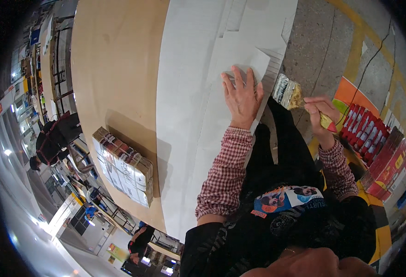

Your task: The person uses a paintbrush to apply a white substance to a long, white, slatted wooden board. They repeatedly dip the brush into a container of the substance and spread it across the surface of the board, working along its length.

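A large white cardboard sheet (pixel 184 115) with cut slots and crease lines lies along the table. My left hand (pixel 243 99) rests palm down on it near its right edge, fingers spread, beside a folded white flap (pixel 253 60). In my right hand (pixel 322 113), off the sheet's right edge, is a wide paintbrush (pixel 289 92), gripped by its handle. Its bristles point left toward the sheet and look whitish; the red and yellow handle end sticks out below my fingers. The bristles appear apart from the sheet.
Left of the sheet is a tan board (pixel 115 60), with a tied stacked bundle (pixel 124 168) near its lower end. At the right stand a red carton (pixel 387 166) and red-and-white packed items (pixel 362 131). Another person (pixel 57 138) works at far left. A dark cable crosses the floor.
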